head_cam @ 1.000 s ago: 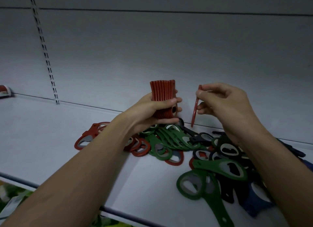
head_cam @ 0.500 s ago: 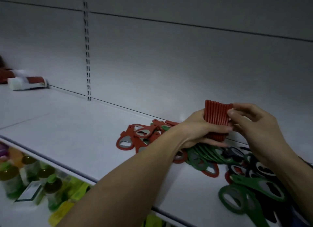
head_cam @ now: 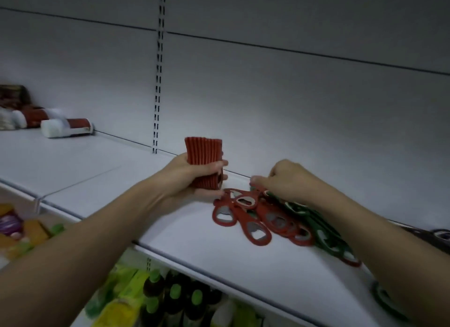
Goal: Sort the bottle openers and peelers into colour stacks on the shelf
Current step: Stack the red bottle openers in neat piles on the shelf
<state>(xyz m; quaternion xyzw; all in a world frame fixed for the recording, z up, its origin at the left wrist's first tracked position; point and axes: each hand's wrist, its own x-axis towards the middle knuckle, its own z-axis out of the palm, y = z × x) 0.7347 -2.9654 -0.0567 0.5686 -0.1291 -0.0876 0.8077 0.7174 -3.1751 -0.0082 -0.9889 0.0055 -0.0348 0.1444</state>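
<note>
Left hand above white shelf.

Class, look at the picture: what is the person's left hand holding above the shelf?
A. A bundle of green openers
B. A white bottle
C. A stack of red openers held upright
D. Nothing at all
C: the left hand grips a stack of red openers, their ends standing upright above the fingers over the white shelf.
</note>
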